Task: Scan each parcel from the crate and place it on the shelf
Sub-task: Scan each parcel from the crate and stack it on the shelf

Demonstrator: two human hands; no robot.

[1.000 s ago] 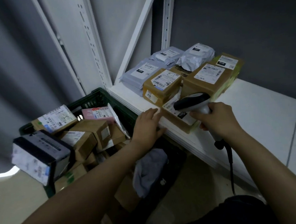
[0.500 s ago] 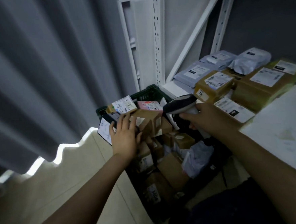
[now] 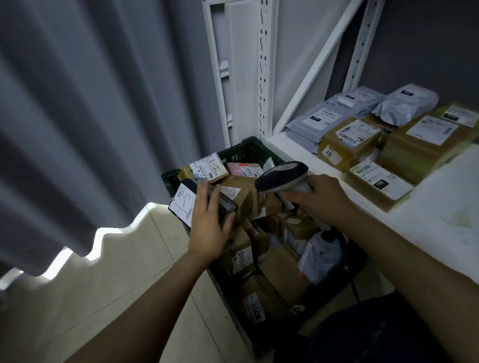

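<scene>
Over the crate point(image 3: 247, 150), my left hand point(image 3: 207, 226) grasps a black box point(image 3: 186, 203) atop the pile; my right hand point(image 3: 321, 195) grips the scanner point(image 3: 282, 177); next, I'd lift it clear, scan its label, then reach the shelf point(image 3: 284, 147).

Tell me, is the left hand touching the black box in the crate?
Touching. The head view shows the left hand laid over the black box, fingers across its top and thumb against its near end, with no gap.

Shelf point(image 3: 462, 222): white; grey bags point(image 3: 317, 119) at the back, brown boxes point(image 3: 349, 142) in front, touching.
Floor point(image 3: 98, 290): pale tiles; dark green crate point(image 3: 247, 149) just beside the shelf.
</scene>
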